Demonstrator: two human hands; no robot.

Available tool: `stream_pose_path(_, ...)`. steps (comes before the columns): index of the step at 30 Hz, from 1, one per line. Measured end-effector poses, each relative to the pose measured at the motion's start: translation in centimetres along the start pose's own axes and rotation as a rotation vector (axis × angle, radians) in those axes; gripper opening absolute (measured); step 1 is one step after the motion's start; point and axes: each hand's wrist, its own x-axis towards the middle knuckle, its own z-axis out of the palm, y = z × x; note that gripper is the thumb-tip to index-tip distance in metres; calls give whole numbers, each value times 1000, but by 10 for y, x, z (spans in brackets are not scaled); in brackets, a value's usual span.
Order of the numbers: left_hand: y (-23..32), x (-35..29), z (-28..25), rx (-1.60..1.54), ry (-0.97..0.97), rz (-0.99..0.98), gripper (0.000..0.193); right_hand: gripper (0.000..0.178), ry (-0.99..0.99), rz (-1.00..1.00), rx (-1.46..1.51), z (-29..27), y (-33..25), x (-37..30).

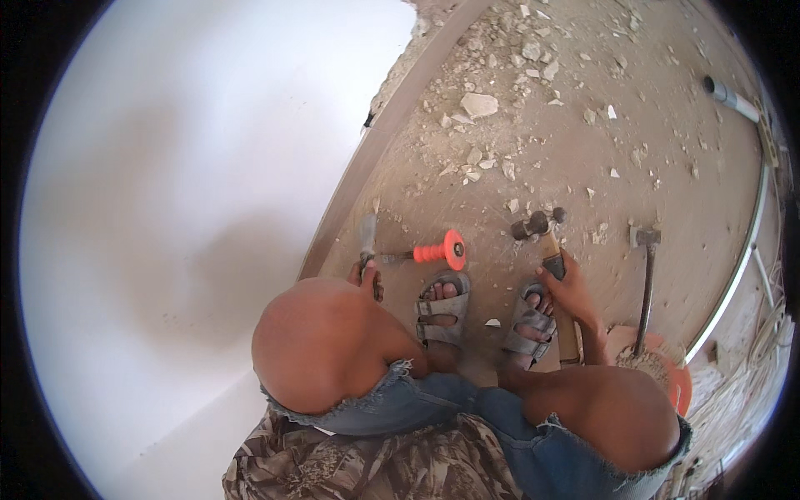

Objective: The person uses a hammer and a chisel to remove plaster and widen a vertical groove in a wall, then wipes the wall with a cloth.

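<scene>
My left hand [370, 282], partly hidden behind my left knee, is closed round a scraper-like tool with a flat grey metal blade [367, 236] pointing away from me. Just right of it a chisel [429, 252] with an orange grip and round hand guard lies across the floor, its shaft end close to my left hand. My right hand [570, 287] is wrapped round the wooden handle of a hammer [549, 243], near its dark head. The handle runs back beside my right foot. Both hands are low, close to my sandalled feet [444, 308].
A white wall [208, 167] with a brown skirting strip [392, 125] stands left. Broken rubble [479, 105] litters the dusty floor ahead. At right, a long-handled metal tool [647, 283] leans in an orange bucket [679, 387] of debris. A grey pipe [733, 100] lies farther off.
</scene>
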Motion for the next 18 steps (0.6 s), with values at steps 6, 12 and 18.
stream_pose_path(6, 47, 13, 40, 70, -239, 311, 32, 36, -118, -51, -16, -39, 6, 14)
stream_pose_path(12, 79, 40, 81, 495, -354, 513, 48, 62, 173, -353, -412, -73, 61, -13)
stream_pose_path(18, 98, 59, 107, 685, -467, 849, 37, 46, 476, -274, -674, -89, 70, -39)
